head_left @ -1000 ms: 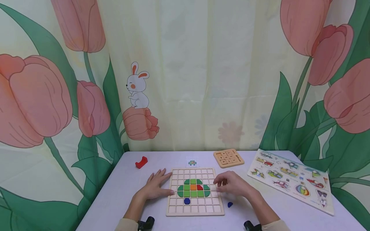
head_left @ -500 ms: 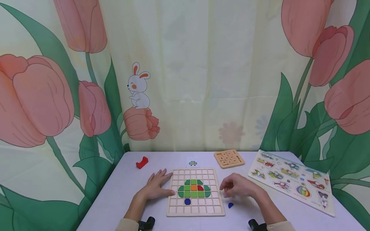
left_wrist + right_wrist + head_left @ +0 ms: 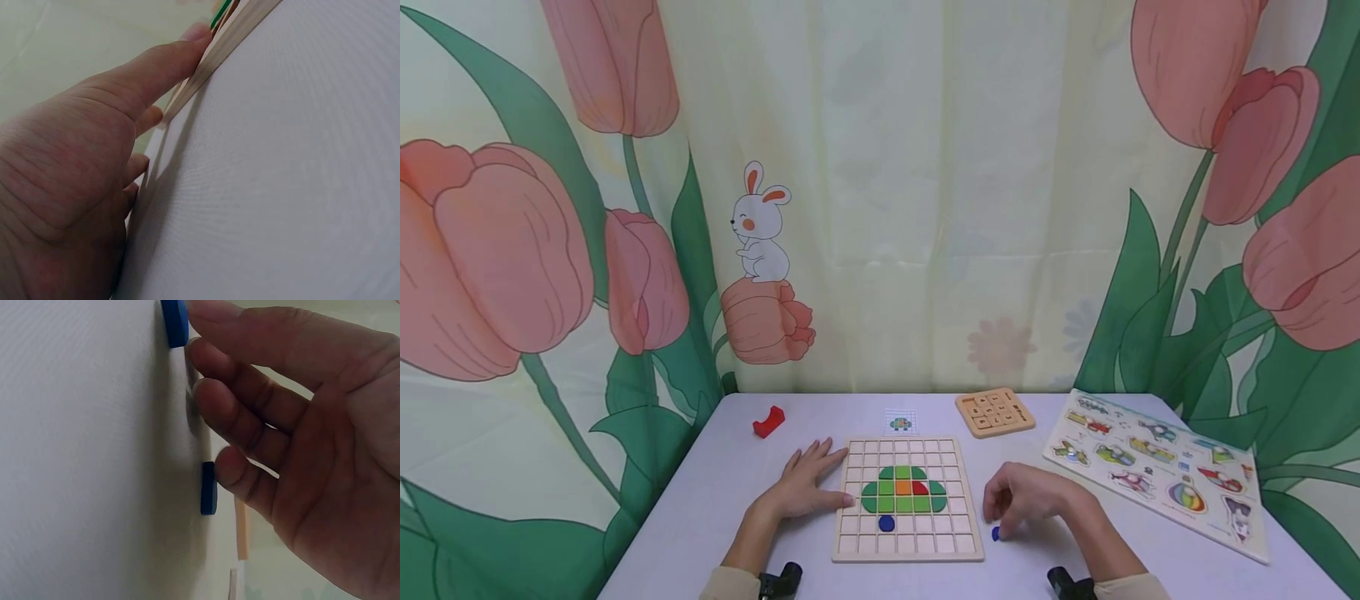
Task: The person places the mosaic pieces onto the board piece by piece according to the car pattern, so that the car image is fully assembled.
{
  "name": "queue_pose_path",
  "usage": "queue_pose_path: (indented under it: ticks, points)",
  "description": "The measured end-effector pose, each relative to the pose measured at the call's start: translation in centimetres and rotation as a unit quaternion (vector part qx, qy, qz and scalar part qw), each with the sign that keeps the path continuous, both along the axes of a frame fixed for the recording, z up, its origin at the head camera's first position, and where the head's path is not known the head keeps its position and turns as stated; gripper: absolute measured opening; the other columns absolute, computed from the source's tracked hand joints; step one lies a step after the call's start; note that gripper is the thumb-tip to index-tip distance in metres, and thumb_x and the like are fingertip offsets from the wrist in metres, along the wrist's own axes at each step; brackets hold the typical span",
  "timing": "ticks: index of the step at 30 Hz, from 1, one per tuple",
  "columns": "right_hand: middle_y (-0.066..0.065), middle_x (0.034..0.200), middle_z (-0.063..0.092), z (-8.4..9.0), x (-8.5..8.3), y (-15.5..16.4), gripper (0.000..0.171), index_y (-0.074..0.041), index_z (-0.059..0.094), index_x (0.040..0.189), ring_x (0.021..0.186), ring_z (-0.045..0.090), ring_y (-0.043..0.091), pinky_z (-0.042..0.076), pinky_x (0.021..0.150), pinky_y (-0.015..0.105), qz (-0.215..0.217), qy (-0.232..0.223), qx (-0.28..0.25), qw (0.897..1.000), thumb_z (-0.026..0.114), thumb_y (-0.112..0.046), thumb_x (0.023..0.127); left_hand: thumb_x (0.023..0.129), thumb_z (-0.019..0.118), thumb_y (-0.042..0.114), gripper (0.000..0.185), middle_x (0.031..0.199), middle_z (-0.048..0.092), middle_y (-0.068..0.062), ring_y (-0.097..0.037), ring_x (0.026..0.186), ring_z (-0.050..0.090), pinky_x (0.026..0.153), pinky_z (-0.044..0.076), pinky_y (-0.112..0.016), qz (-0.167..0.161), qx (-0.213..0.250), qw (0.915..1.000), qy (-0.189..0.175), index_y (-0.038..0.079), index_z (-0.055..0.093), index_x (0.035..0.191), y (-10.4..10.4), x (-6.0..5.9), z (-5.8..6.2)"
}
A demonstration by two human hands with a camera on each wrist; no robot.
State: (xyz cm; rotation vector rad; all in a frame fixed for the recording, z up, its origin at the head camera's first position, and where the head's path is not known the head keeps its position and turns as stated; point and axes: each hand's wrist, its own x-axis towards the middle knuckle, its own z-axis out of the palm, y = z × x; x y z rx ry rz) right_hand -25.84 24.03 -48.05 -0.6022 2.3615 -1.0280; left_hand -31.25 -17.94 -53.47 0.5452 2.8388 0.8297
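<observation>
A wooden grid board (image 3: 907,557) lies on the table, with a pattern of green, orange and red pieces (image 3: 903,489) in its middle. One blue piece (image 3: 887,523) sits lower on the grid. My left hand (image 3: 805,487) rests spread at the board's left edge, its thumb (image 3: 181,53) touching the rim. Right of the board, my right hand (image 3: 1030,497) reaches down with loosely bent fingers. Its thumb is at a small blue piece (image 3: 176,324) on the table. A second blue piece (image 3: 209,489) lies by the little finger; the index fingertip is hidden in the right wrist view.
Behind the board lies a small picture card (image 3: 900,422). A red curved block (image 3: 768,422) is at the back left. Toward the back right are a wooden number board (image 3: 995,412) and a large picture puzzle board (image 3: 1157,475). A printed curtain (image 3: 880,208) hangs behind the table.
My right hand has moved away from the board's right edge, rightward and down to the small blue piece, now partly covering it. The left hand has stayed in place.
</observation>
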Motion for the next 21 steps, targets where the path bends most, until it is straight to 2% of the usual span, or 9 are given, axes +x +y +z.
queue_pose_path:
  ticks: [3,9,21]
  points:
    - [0.005,0.085,0.074,-0.16,0.06,-0.13,0.020,-0.010,0.078,0.089,0.075,0.059,0.015,0.048,0.066,0.026,-0.003,-0.005,0.012,1.000,0.085,0.005,0.077,0.076,0.078,0.068,0.096,0.172,0.027,-0.012,-0.038,0.162,0.012,0.128,0.002,-0.067,0.002,0.007,1.0000,-0.003,0.028,0.047,0.158,0.03,0.10,0.20]
    - [0.002,0.079,0.073,-0.53,0.06,-0.29,0.018,-0.011,0.078,0.083,0.070,0.057,0.013,0.045,0.061,0.023,-0.003,0.016,0.030,0.999,0.086,0.004,0.076,0.076,0.077,0.069,0.097,0.173,0.026,-0.012,-0.037,0.163,0.011,0.128,0.001,-0.066,0.002,0.007,1.0000,-0.005,0.028,0.047,0.158,0.07,0.14,0.30]
    - [0.000,0.076,0.071,-0.12,0.39,-0.57,0.015,-0.010,0.076,0.081,0.069,0.056,0.014,0.043,0.061,0.024,-0.011,0.018,0.047,0.999,0.085,0.003,0.079,0.074,0.077,0.070,0.099,0.173,0.026,-0.012,-0.037,0.163,0.011,0.128,0.001,-0.066,0.004,0.000,1.0000,-0.005,0.027,0.047,0.158,0.13,0.13,0.40]
